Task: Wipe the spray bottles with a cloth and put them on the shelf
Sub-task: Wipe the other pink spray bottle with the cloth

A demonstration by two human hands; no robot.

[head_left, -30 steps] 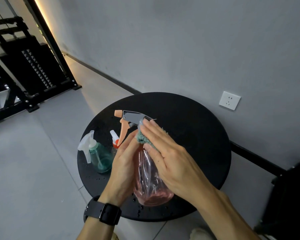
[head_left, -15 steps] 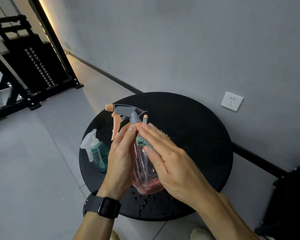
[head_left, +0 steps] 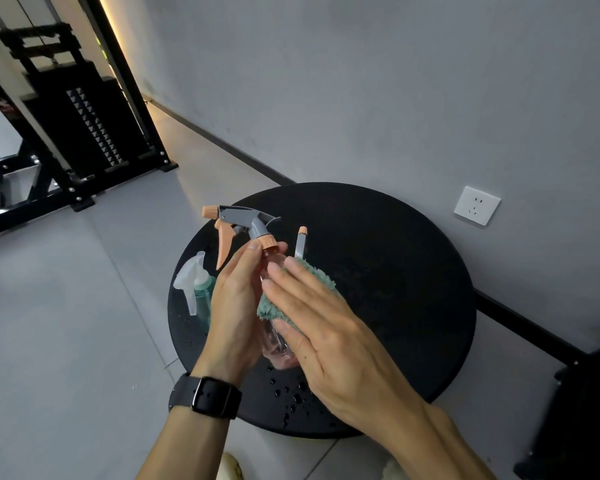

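A pink transparent spray bottle (head_left: pixel 277 353) with a grey and orange trigger head (head_left: pixel 246 220) is held upright above the round black table (head_left: pixel 395 271). My left hand (head_left: pixel 234 306) grips it around the body, fingertips near the orange collar. With straight fingers, my right hand (head_left: pixel 323 327) presses a teal fluffy cloth (head_left: pixel 274 306) against the bottle's side. Behind the cloth a slim grey piece with an orange tip (head_left: pixel 301 241) sticks up. A teal spray bottle (head_left: pixel 203 294) with a clear white trigger stands on the table's left edge, partly hidden by my left hand.
Water drops (head_left: pixel 291 393) lie on the table's near edge. A black metal rack (head_left: pixel 84 116) stands at the back left on the grey floor. The grey wall carries a white socket (head_left: pixel 477 205). A dark object (head_left: pixel 575 410) stands at the right.
The pink bottle has risen and stands more upright. My right hand has slid the cloth down from the neck onto the body, and more cloth shows. My left hand has shifted higher on the bottle.
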